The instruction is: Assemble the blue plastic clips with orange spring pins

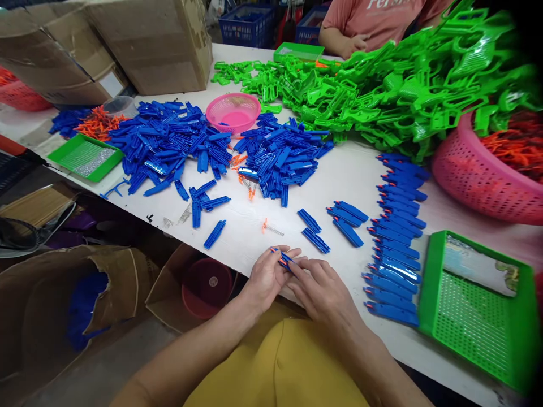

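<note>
Close to the table's near edge, my left hand (268, 276) is closed around a blue plastic piece with orange bits in it (283, 259). My right hand (320, 282) meets it from the other side, its fingertips pressed to the same piece. Just beyond my hands lies an orange part with a metal spring (272, 227). Loose blue pieces (314, 240) lie to the right of it, and one more blue piece (215, 234) lies to the left. Farther right, blue pieces with orange tips (394, 249) form a long overlapping column.
Piles of blue pieces (165, 141) and a pink basket (233, 110) stand farther back. A heap of green toy-gun parts (365, 90) fills the back right, before a person in a pink shirt (382, 25). Green trays (436, 282) and a larger pink basket (475, 175) flank the right.
</note>
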{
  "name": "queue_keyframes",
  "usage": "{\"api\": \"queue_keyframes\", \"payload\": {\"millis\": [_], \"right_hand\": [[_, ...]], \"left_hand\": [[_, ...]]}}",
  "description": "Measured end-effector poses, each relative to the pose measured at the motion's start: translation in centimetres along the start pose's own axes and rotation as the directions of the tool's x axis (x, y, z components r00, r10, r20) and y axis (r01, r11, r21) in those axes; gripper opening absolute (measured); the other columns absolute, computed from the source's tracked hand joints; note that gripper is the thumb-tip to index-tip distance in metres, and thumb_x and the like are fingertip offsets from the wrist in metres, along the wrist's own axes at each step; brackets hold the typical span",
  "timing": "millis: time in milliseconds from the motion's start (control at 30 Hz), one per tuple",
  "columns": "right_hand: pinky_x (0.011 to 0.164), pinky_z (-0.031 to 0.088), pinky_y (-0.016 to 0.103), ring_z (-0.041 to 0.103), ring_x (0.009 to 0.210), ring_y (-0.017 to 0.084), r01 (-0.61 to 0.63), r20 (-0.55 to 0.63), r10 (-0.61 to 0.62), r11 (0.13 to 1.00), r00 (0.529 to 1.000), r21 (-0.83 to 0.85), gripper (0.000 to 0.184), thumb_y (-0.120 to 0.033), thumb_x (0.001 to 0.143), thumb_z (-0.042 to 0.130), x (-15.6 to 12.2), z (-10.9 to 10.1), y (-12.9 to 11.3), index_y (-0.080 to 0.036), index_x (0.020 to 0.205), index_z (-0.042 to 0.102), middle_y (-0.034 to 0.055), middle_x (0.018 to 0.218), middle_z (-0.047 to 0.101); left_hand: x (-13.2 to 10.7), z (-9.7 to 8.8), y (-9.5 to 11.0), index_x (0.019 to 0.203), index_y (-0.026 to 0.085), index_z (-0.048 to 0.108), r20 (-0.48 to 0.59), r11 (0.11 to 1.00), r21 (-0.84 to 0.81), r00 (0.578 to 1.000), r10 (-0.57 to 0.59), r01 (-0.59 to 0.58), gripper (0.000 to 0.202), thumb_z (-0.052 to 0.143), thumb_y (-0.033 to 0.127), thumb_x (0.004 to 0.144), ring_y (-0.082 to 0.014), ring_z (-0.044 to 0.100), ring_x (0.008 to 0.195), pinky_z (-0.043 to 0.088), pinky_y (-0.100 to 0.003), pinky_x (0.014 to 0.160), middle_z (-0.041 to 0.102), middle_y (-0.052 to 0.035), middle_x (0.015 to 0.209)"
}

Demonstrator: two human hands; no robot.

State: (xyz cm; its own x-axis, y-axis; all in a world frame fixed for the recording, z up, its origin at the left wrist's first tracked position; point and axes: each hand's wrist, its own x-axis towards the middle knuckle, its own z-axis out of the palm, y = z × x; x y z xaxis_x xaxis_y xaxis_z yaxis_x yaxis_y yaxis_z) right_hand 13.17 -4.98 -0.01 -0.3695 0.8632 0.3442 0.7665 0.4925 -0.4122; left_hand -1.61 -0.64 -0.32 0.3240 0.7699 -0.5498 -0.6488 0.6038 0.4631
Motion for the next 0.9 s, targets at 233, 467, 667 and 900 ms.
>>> {"api": "queue_keyframes", "payload": {"millis": [233, 467, 667, 900], "right_hand": [[0.076, 0.047, 0.039, 0.055, 0.093, 0.027, -0.251, -0.169, 0.212, 0.933, 0.963, -0.260, 0.019, -0.028, 0.096, 0.052, 0.8, 0.3, 4.7, -0.017, 0.107, 0.063, 0.0135, 0.100, 0.063], [0.076, 0.047, 0.036, 0.059, 0.087, 0.024, -0.258, -0.038, 0.256, 0.946, 0.966, -0.198, 0.025, -0.028, 0.100, 0.042, -0.2, -1.3, 5.6, -0.018, 0.109, 0.063, 0.0089, 0.088, 0.064], [0.074, 0.049, 0.032, 0.061, 0.089, 0.021, -0.168, 0.302, 0.228, 0.963, 0.926, -0.211, 0.036, -0.010, 0.094, 0.035, -0.1, -5.6, 6.5, -0.022, 0.107, 0.068, 0.0086, 0.096, 0.063], [0.075, 0.052, 0.032, 0.062, 0.107, 0.024, -0.190, 0.153, 0.221, 0.963, 0.963, -0.193, 0.028, -0.022, 0.099, 0.038, 1.4, -3.3, 5.5, -0.020, 0.117, 0.060, 0.0118, 0.118, 0.063]], "left_hand": [[0.2, -0.4, 0.3, 0.098, 0.014, 0.057, 0.045, 1.000, 0.003, 0.999, -0.001, 0.001, 0.015, 0.058, 0.026, 0.089, -0.0289, 0.072, 0.099, 0.048, -0.042, 0.095, 0.071, -0.0203, 0.114], [0.1, -1.3, 0.9, 0.102, 0.014, 0.056, 0.011, 0.998, -0.049, 0.999, -0.047, 0.048, 0.017, 0.056, 0.022, 0.088, -0.0287, 0.072, 0.099, 0.046, -0.044, 0.099, 0.072, -0.0196, 0.113], [0.0, -1.5, 0.5, 0.101, 0.015, 0.055, 0.048, 0.998, 0.015, 0.997, -0.056, 0.056, 0.015, 0.055, 0.015, 0.086, -0.0282, 0.073, 0.097, 0.048, -0.044, 0.094, 0.073, -0.0183, 0.112], [0.0, -0.7, -0.8, 0.097, 0.014, 0.058, 0.053, 0.995, -0.023, 0.994, -0.093, 0.095, 0.013, 0.057, 0.014, 0.084, -0.0261, 0.073, 0.095, 0.047, -0.043, 0.096, 0.074, -0.0159, 0.107]]}}
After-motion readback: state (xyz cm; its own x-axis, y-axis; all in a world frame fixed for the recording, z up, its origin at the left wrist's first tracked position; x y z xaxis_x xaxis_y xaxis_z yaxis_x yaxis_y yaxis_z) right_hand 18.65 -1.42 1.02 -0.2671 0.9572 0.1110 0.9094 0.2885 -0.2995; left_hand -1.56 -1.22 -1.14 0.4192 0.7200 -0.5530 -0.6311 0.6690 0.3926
